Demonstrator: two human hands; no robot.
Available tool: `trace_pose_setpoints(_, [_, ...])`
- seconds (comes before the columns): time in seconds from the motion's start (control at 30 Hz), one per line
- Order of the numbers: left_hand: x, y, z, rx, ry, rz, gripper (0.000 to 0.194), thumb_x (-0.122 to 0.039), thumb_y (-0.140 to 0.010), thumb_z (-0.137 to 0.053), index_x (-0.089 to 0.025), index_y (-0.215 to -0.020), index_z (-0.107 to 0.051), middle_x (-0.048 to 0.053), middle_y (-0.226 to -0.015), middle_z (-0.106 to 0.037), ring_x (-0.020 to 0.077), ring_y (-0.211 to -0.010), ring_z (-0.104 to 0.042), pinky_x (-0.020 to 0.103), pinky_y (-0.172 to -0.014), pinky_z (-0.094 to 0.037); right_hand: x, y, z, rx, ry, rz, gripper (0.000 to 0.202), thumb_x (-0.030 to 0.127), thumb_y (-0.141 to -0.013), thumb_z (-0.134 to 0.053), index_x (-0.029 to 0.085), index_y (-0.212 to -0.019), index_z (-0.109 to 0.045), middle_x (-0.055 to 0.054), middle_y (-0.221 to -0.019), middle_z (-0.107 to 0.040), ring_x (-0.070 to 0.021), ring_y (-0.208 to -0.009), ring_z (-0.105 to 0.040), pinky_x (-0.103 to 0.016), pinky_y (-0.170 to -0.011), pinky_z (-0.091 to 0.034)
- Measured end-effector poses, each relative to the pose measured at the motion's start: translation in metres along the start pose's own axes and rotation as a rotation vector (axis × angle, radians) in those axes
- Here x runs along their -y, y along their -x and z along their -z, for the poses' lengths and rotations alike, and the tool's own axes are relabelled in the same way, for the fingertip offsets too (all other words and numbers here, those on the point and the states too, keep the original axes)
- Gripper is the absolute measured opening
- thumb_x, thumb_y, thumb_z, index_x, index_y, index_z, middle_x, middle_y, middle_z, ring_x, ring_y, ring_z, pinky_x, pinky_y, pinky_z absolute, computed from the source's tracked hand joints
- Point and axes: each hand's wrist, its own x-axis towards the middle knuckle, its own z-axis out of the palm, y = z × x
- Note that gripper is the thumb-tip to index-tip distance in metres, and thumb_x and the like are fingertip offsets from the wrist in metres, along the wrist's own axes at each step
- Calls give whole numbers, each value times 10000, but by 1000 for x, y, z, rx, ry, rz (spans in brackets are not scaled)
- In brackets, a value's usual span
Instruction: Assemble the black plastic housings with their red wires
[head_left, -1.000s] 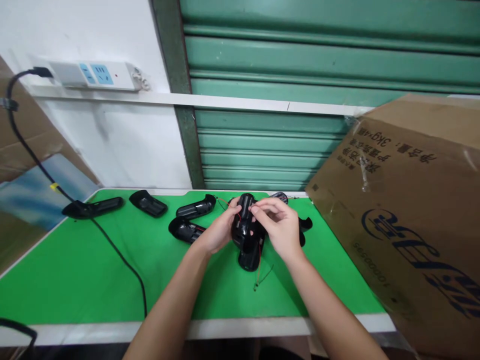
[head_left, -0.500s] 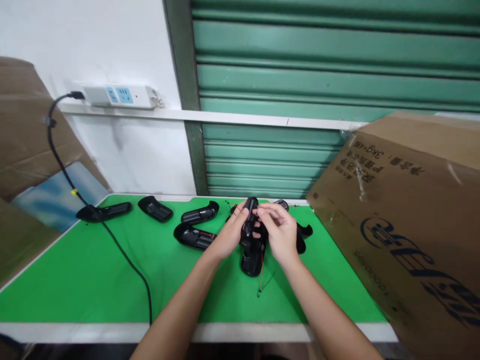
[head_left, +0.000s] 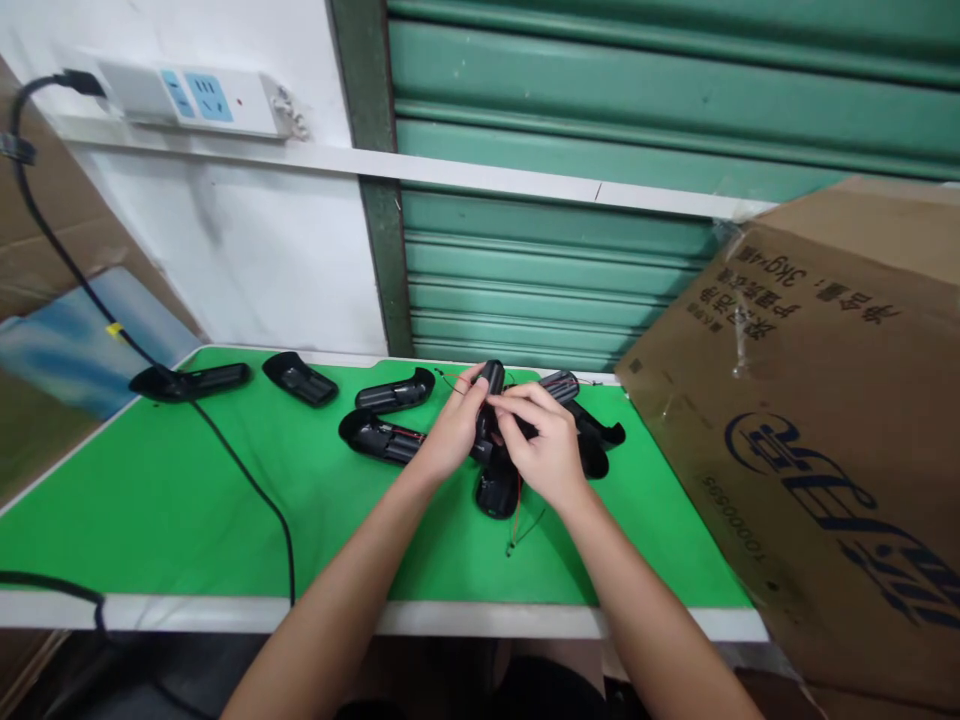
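Observation:
My left hand (head_left: 448,428) is closed around a black plastic housing (head_left: 491,377), long and rounded, held upright above the green table. Against its right side, my right hand (head_left: 546,438) has thumb and forefinger pinched together; whatever lies between them is too small to make out. Just under my hands lies another black shell (head_left: 496,493), with thin red and black wires (head_left: 516,520) trailing onto the green surface. More black shells partly hide behind my right hand, among them a ribbed one (head_left: 560,386) and a curved one (head_left: 600,430).
Several similar shells lie leftward, including a wired one (head_left: 379,437) and a hooked one (head_left: 396,392). A black cable (head_left: 240,475) crosses the green table (head_left: 187,520) from a wall socket strip (head_left: 187,98). A large cardboard box (head_left: 810,400) borders the right side.
My view has tilted and shifted, so the table sits higher in the picture. My right fingers have drawn closer together at the housing. My left hand keeps its hold.

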Motion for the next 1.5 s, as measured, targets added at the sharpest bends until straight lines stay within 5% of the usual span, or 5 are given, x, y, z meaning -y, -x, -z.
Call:
trace_pose_setpoints(0.27, [-5,2,-3,-6,42,60,290,-308,-998,-527,-193,-1256,-594,24,-976,-671,144,-772,-632,261,-733,-567,-8,4,2,56,29,-40,441,172,-945,-598,254,-1360,-472,-15,-934,-703,-218,-953,-690,-413,-946,-525])
trace_pose_setpoints(0.57, [-1,2,0,126,-8,64,539,-381,-1005,-509,-261,-1527,-449,65,-1166,-704,112,-618,-590,242,-537,-530,-10,3,5,66,6,-12,463,167,-944,-600,267,-1357,-415,-9,-933,-716,-212,-1033,-701,-406,-975,-531])
trace_pose_setpoints(0.87, [-5,4,-4,58,-36,69,468,-341,-1005,-486,-174,-1432,-579,87,-1250,-712,213,-985,-687,313,-831,-597,-11,7,0,-48,109,13,311,178,-919,-640,265,-1177,-489,-30,-968,-732,-207,-921,-747,-347,-839,-591])
trace_pose_setpoints(1.1, [-1,2,-2,62,-45,28,456,-349,-1015,-463,-134,-1397,-587,103,-1374,-671,242,-1305,-591,355,-1134,-440,-13,12,-5,-86,137,57,230,173,-930,-637,259,-1093,-500,-45,-959,-729,-226,-963,-759,-360,-831,-607])
trace_pose_setpoints(1.5, [2,0,-3,-1,-59,10,436,-359,-1015,-460,-185,-1392,-593,81,-1499,-578,236,-1395,-521,353,-1210,-338,-9,11,-13,-135,216,164,210,120,-933,-598,264,-884,-453,-71,-928,-758,-219,-867,-755,-373,-753,-597])
